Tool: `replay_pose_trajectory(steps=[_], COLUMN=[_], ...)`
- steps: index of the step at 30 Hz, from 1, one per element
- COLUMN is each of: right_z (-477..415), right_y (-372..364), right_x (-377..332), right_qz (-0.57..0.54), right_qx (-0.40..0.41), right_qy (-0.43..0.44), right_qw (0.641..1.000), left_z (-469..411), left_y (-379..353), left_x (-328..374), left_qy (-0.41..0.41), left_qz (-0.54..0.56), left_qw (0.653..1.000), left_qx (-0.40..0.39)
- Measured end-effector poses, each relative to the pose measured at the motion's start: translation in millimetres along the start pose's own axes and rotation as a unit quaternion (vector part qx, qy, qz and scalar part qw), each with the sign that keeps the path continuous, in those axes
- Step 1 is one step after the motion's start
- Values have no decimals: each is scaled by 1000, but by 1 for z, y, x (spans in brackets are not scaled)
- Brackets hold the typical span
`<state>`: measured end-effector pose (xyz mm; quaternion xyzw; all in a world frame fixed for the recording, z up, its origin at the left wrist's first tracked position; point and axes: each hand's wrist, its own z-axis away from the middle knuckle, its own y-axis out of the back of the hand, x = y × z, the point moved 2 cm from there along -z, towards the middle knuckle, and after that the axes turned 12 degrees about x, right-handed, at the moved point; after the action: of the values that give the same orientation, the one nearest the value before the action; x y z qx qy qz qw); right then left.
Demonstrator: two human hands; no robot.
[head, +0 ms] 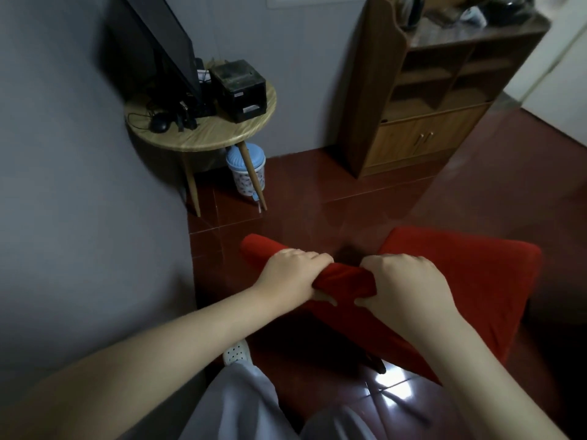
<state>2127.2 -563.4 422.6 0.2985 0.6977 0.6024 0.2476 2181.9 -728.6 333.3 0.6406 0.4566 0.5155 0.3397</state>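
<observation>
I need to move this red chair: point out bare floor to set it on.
Bare dark red tiled floor lies between the blue-lidded patterned bin, the brown wooden cabinet and the red padded chair. The round wooden table is crowded.

Chair [470, 281]: we find it on the floor [349, 198] straight before us, its seat to the right of its top bar [344, 276].
Hands: our left hand [293, 276] grips the bar left of our right hand [409, 281], the two near each other but apart.
Table [222, 138]: we see it behind the chair, to the left, against the wall [79, 154].
On the table: the monitor [158, 42] is at the left, the printer [238, 85] right of it, and the mouse [158, 124] before the monitor.
Bin [235, 160]: it is under the table, behind one leg.
Cabinet [413, 122]: it is right of the table, behind the chair.
Shoe [236, 350]: it is on the floor below our left forearm.
</observation>
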Motion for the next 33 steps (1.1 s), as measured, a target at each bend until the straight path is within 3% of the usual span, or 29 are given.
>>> replay_pose_trajectory(steps=[3, 10, 14, 21, 26, 29, 33], right_z=[11, 29, 29, 14, 13, 30, 61], right_y=[5, 18, 25, 6, 1, 8, 17], right_x=[8, 17, 7, -39, -41, -22, 6], right_qz=[-7, 28, 78, 147, 163, 172, 183], right_qx=[-6, -34, -84, -136, -94, -60, -43], right_qy=[-30, -112, -137, -50, -53, -57, -64], right_qw=[1000, 993, 984, 978, 981, 982, 980], left_z=[5, -9, -9, -13, -16, -15, -21], left_y=[-4, -1, -9, -5, -3, -9, -19], left_x=[1, -43, -36, -49, -42, -29, -9], left_qy=[-7, -31, -81, -94, -104, -162, -167], left_qz=[65, 18, -24, -45, -40, -33, 71], left_qw=[997, 986, 986, 979, 981, 978, 974], left_qx=[-39, -166, -146, -176, -161, -128, -139])
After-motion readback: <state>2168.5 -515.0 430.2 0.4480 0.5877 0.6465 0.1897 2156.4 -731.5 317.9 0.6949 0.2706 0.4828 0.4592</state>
